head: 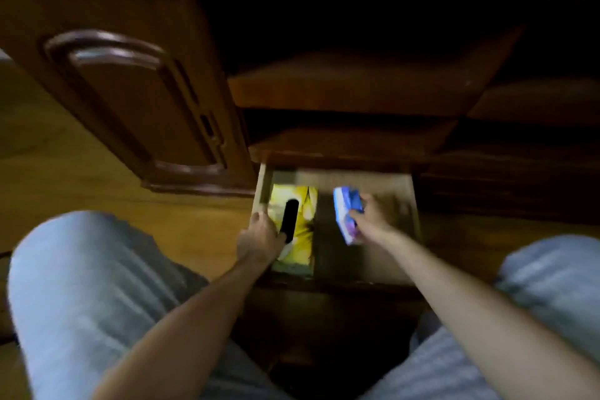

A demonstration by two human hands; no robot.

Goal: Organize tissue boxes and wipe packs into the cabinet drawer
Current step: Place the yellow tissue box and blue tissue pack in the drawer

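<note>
**Open drawer, one box seated, one pack held over it**

The pale wooden drawer (pixel 407 201) of the dark brown wooden cabinet (pixel 357 91) stands pulled out toward the seated person, whose knees in light blue-grey trousers (pixel 81 286) flank it.

A yellow rectangular tissue box with a black oval slot (pixel 303 221) lies flat inside the drawer, against its left wall, long side running front to back. The left hand (pixel 259 237) rests on the near-left part of this box, thumb at the drawer's left wall, fingers curled over the box top beside the slot; how firmly it grips cannot be told.

The right hand (pixel 370 217) is closed around a blue and white wipe pack with a purple end (pixel 347 217), fingers wrapped over its right edge. The pack is tilted and sits above the middle of the drawer, just right of the yellow box and apart from it. Whether it touches the drawer floor cannot be told; the picture is blurred.

To the left, a carved cabinet door (pixel 130 101) hangs open over the yellowish wooden floor (pixel 48 172).
</note>
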